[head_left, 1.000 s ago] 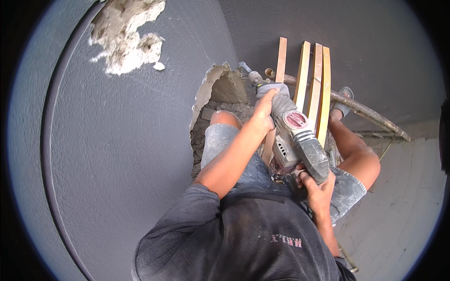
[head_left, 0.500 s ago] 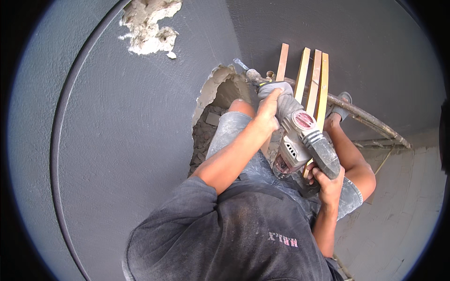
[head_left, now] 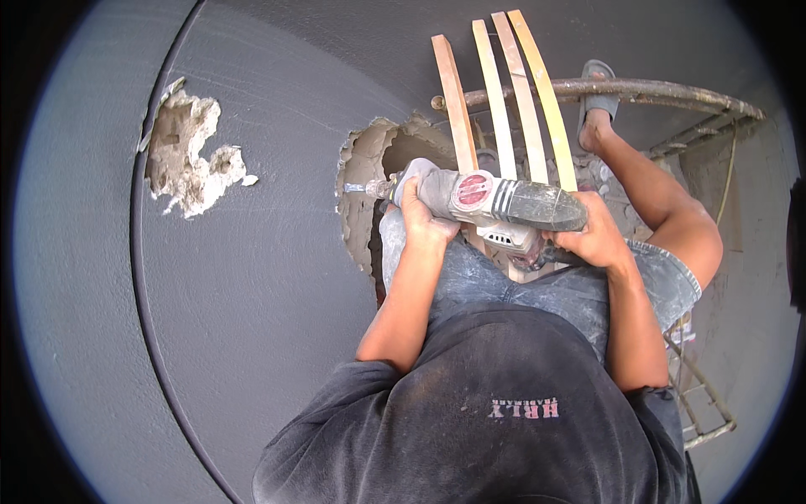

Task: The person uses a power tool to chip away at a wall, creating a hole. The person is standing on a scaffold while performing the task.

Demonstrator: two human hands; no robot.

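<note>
A grey, dusty demolition hammer (head_left: pixel 520 202) with a dark rear handle lies nearly level across my lap, pointing left. Its chisel bit (head_left: pixel 356 187) is at the broken rim of a rough hole (head_left: pixel 357 160) in the dark grey wall; whether the tip touches cannot be told. My left hand (head_left: pixel 428 220) is closed around the front of the tool, behind the bit. At the rear, my right hand (head_left: pixel 598 231) grips the handle, its fingers partly hidden beneath the hammer.
Several wooden strips (head_left: pixel 495 101) rise beyond the hammer, near a rusty scaffold pipe (head_left: pixel 646 87). My sandalled right foot (head_left: pixel 598 105) rests by that pipe. On the left wall, a black cable (head_left: pixel 137 252) runs past a second chipped patch (head_left: pixel 180 147). More scaffold bars (head_left: pixel 714 433) stand lower right.
The hammer has swung from a slanted, forward-pointing position to nearly level, its bit moving left and down to the hole's edge. Both hands stayed on it, and the view has shifted.
</note>
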